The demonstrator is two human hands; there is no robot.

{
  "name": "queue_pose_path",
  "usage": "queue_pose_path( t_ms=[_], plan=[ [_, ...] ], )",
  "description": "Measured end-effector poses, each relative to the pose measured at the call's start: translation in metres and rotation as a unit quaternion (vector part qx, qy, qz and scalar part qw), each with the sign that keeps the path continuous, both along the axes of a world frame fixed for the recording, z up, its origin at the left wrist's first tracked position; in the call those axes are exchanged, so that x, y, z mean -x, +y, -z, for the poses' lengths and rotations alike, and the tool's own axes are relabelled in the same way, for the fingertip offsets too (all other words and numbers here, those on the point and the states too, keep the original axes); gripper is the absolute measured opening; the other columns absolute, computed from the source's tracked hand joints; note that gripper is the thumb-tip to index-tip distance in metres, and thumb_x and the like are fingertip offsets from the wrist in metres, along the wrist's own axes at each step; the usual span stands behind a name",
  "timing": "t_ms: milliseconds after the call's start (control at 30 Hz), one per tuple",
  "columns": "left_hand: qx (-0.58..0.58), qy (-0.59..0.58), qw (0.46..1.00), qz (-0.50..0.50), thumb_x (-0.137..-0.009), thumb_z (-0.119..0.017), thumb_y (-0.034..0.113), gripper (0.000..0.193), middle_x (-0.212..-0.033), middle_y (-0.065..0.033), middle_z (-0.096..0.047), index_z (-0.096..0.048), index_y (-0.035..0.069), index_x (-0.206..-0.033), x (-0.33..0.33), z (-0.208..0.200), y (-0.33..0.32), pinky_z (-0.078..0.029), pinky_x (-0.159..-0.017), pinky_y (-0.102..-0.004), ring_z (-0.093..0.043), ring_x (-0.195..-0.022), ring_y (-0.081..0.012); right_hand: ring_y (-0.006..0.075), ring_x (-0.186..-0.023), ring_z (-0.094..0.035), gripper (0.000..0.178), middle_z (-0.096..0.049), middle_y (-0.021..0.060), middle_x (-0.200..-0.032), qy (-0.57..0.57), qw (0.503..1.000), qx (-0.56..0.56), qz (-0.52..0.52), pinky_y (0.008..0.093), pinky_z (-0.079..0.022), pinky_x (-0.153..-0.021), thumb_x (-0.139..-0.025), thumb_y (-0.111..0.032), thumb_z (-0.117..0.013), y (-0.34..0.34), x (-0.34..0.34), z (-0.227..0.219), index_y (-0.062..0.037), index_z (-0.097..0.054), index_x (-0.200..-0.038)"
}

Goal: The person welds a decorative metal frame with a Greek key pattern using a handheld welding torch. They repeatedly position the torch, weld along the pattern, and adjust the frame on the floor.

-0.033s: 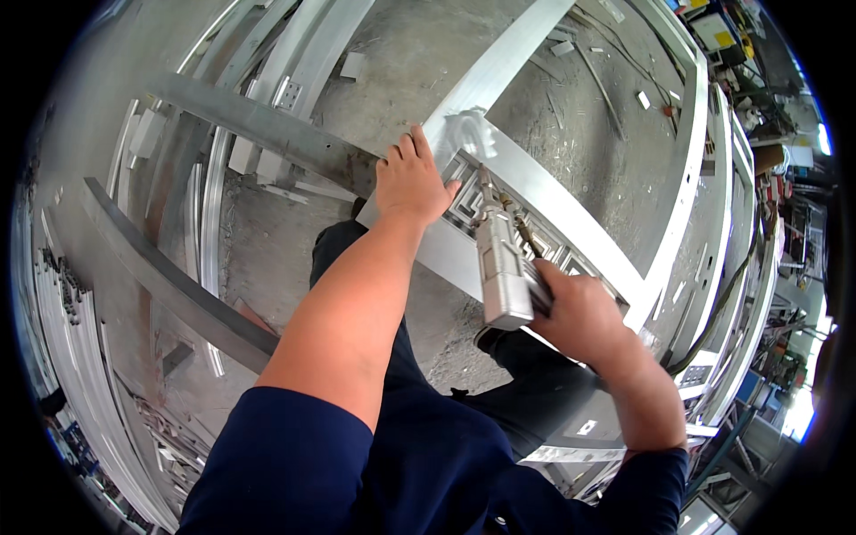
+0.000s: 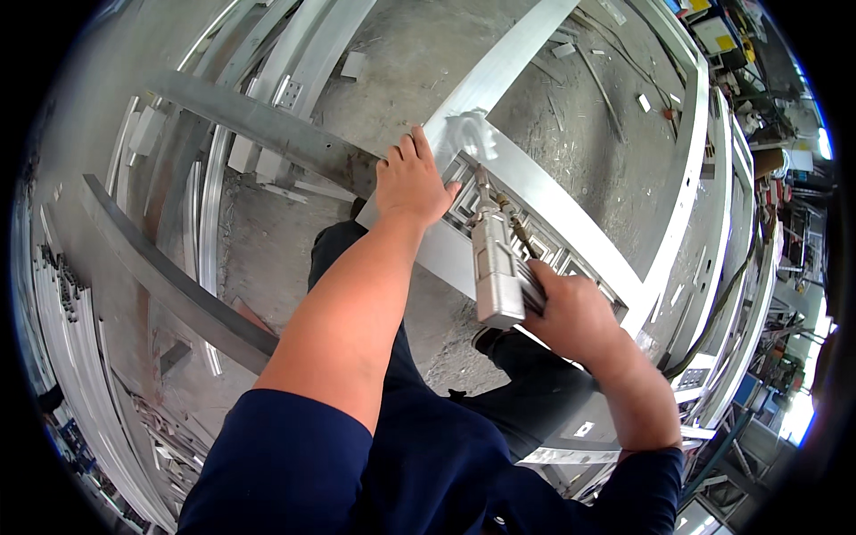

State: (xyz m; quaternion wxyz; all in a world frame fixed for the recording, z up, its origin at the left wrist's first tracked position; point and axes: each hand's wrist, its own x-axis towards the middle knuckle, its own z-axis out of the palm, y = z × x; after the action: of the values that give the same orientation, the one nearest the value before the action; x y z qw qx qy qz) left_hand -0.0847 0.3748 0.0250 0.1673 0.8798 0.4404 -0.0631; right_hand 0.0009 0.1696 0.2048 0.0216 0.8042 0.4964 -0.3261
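Observation:
My left hand [image 2: 410, 183] lies flat, fingers spread, on a joint of a pale aluminium frame [image 2: 571, 209] that rests on the concrete floor. A white lump [image 2: 468, 134] sits on the frame just beyond my fingertips. My right hand [image 2: 571, 312] grips a grey hand-held tool [image 2: 495, 272] with a narrow nozzle. The nozzle tip [image 2: 482, 183] points at the frame right beside my left hand. Ornamental grille work [image 2: 464, 209] shows inside the frame under the tool.
Long aluminium profiles [image 2: 214, 178] and a dark steel beam [image 2: 178, 285] lie to the left. A grey bar [image 2: 267, 125] crosses behind my left hand. More frames [image 2: 713, 223] stand at the right, with a cable [image 2: 731, 294] and clutter beyond. Scraps litter the floor [image 2: 571, 80].

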Motion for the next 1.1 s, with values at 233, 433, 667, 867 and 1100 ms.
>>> queue_pose_path(
  t_ms=[233,433,667,867,1100],
  plan=[
    [0.009,-0.013,1.000,-0.006,-0.082,-0.078,0.052,0.105,-0.140,-0.0149,-0.048,-0.023,-0.002,-0.154,0.004,-0.002,0.002,-0.044,-0.103,-0.0445,-0.052,-0.125,-0.0315,0.0433,-0.077,-0.069,0.047,-0.069,0.0232,-0.077,0.013,0.999,0.040,-0.015,0.0517,-0.055,-0.072,-0.085,-0.036,-0.075,0.020,0.000,0.031,-0.0009,-0.056,-0.111],
    [0.019,-0.024,0.999,-0.008,-0.082,-0.080,0.047,0.105,-0.139,-0.0149,-0.048,-0.022,-0.002,-0.154,0.003,-0.002,0.003,-0.044,-0.102,-0.0445,-0.052,-0.124,-0.0317,0.0438,-0.079,-0.069,0.053,-0.069,0.0247,-0.079,0.024,0.999,0.022,-0.013,0.0509,-0.055,-0.074,-0.085,-0.037,-0.075,0.027,-0.004,0.042,0.0024,-0.056,-0.116],
    [0.022,-0.023,0.999,-0.008,-0.082,-0.079,0.048,0.106,-0.140,-0.0148,-0.048,-0.021,-0.003,-0.155,0.002,-0.005,0.004,-0.045,-0.101,-0.0446,-0.052,-0.124,-0.0320,0.0444,-0.078,-0.069,0.051,-0.069,0.0253,-0.079,0.032,0.999,-0.009,-0.008,0.0513,-0.055,-0.074,-0.085,-0.035,-0.075,0.028,-0.007,0.054,0.0041,-0.058,-0.113],
    [0.022,-0.020,1.000,-0.010,-0.082,-0.079,0.048,0.105,-0.139,-0.0149,-0.048,-0.022,-0.003,-0.155,0.003,-0.004,0.003,-0.045,-0.101,-0.0450,-0.052,-0.124,-0.0319,0.0446,-0.078,-0.069,0.050,-0.069,0.0256,-0.079,0.039,0.999,-0.001,-0.001,0.0516,-0.055,-0.074,-0.086,-0.035,-0.074,0.031,-0.008,0.053,0.0047,-0.059,-0.113],
    [0.004,-0.016,1.000,-0.007,-0.085,-0.074,0.050,0.099,-0.136,-0.0157,-0.049,-0.025,-0.003,-0.153,0.002,-0.001,0.003,-0.045,-0.101,-0.0456,-0.054,-0.121,-0.0319,0.0448,-0.078,-0.069,0.056,-0.069,0.0257,-0.080,0.035,0.999,-0.007,-0.003,0.0521,-0.055,-0.074,-0.087,-0.037,-0.074,0.030,-0.010,0.056,0.0061,-0.059,-0.119]
  ],
)
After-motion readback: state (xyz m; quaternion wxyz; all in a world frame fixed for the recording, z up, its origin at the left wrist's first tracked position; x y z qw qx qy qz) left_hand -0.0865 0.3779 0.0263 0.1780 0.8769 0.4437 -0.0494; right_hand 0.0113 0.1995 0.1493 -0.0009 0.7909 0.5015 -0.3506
